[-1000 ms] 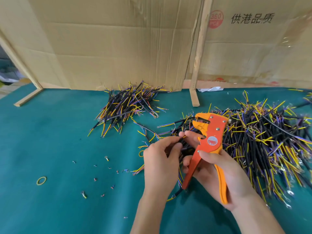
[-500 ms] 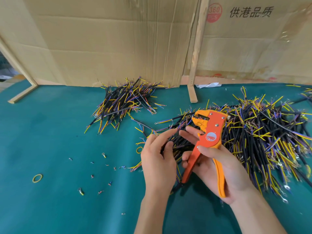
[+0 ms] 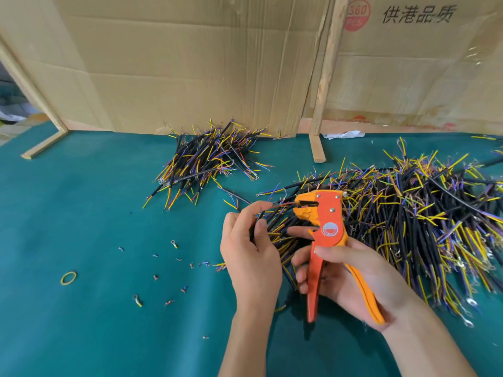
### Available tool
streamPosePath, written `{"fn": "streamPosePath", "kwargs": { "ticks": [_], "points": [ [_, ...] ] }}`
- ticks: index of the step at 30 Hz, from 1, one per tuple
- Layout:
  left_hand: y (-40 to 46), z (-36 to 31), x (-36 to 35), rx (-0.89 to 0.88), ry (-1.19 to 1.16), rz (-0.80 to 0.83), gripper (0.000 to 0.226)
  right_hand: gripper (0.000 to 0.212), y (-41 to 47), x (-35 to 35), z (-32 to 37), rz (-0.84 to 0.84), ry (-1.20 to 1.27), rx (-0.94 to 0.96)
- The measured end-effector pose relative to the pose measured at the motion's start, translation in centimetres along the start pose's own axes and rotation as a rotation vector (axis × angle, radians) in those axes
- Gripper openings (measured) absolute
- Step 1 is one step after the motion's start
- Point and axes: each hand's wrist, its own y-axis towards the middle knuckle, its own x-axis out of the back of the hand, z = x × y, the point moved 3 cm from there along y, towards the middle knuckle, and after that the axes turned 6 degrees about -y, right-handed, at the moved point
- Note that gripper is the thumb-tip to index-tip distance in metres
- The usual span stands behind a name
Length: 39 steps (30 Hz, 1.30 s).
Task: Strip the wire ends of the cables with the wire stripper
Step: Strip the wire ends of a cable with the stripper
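Observation:
My right hand (image 3: 351, 276) grips the orange wire stripper (image 3: 325, 229) by its two handles, jaws pointing left. My left hand (image 3: 251, 251) pinches a short black cable (image 3: 258, 217) between thumb and fingers. One thin red wire end (image 3: 283, 204) of that cable reaches into the stripper's jaws. Behind and to the right of both hands lies a large heap of black cables (image 3: 416, 213) with yellow, blue and red wire ends. A smaller heap of cables (image 3: 209, 161) lies farther back at centre.
The table is covered in teal cloth (image 3: 81, 213). Scraps of cut insulation and small ring terminals (image 3: 174, 244) are scattered left of my hands, with a yellow rubber band (image 3: 68, 277) farther left. Cardboard sheets (image 3: 190, 63) and a wooden post (image 3: 322, 85) wall off the back.
My left hand has lifted the cable up and right, bringing a wire end into the stripper's jaws. The right hand and stripper stayed almost in place.

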Motion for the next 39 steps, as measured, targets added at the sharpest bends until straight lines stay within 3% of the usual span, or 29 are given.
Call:
{"fn": "streamPosePath", "kwargs": {
  "ticks": [4,7,15,20,24,28,35,39],
  "points": [
    [-0.1,-0.1,0.0,0.001,-0.033,0.013,0.044,0.066,-0.1,-0.7,-0.1,0.066,-0.011,-0.013],
    [-0.1,-0.1,-0.1,-0.002,-0.039,0.029,0.045,0.054,-0.1,-1.2,-0.1,0.087,0.021,0.000],
    [-0.1,0.3,-0.2,-0.020,-0.017,0.028,0.042,0.031,0.4,-1.6,-0.3,-0.032,0.083,0.056],
    [-0.2,0.4,-0.3,-0.025,-0.016,0.036,0.037,0.040,0.3,-1.5,-0.3,-0.013,0.123,0.072],
    [-0.1,0.3,-0.2,0.008,-0.087,0.010,0.020,0.063,0.2,-0.8,0.2,0.021,0.168,0.141],
    [0.1,0.4,-0.2,0.023,-0.126,-0.002,0.017,0.056,0.4,0.2,0.2,-0.022,0.176,0.147],
    [0.2,0.4,0.0,0.042,-0.119,0.038,0.020,0.044,0.2,0.1,0.1,0.159,0.123,0.070],
    [0.3,0.4,-0.1,0.060,-0.130,0.032,0.021,0.049,0.2,-0.4,-0.1,0.139,0.108,0.050]
  ]
}}
